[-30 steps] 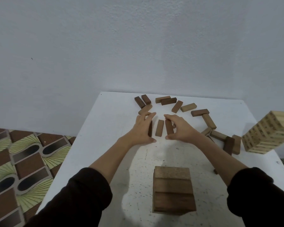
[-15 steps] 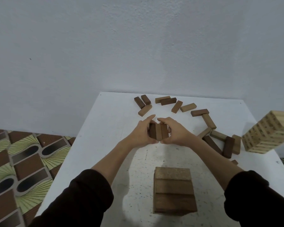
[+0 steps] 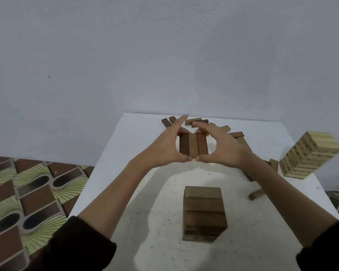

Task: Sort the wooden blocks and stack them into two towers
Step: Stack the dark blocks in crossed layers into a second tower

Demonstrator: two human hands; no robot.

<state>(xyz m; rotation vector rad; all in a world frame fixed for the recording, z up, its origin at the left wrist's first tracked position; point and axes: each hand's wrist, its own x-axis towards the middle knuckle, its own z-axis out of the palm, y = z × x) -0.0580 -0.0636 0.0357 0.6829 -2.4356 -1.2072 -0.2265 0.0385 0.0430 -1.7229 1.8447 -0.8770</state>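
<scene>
Both hands were in on it: the left hand and the right hand were cupped toward each other, thumbs nearly tip to tip at the near end and fingers curled over the far end, and between them they squeezed three dark blocks pressed side by side into one flat slab. The left index finger stuck out straight past the far end of the set, while the rest of that hand hugged the left block; the right hand's fingers bent round the right block and the far corner. The slab ran lengthwise away from the person, with its top faces in plain sight. Just below it in the view, nearer the person, stood the dark tower, a squat stack of dark layers on the white tabletop, well apart from the hands. Beyond the hands, loose blocks lay scattered along the far edge, some dark, some lighter, and more trailed down the right side behind the right forearm, one of them standing on end and another lying alone nearer the front. Out at the right edge of the tabletop the pale tower stood tall, many layers high. Dark sleeves covered both upper arms. A plain pale wall rose behind, and a patterned floor showed at the left.
</scene>
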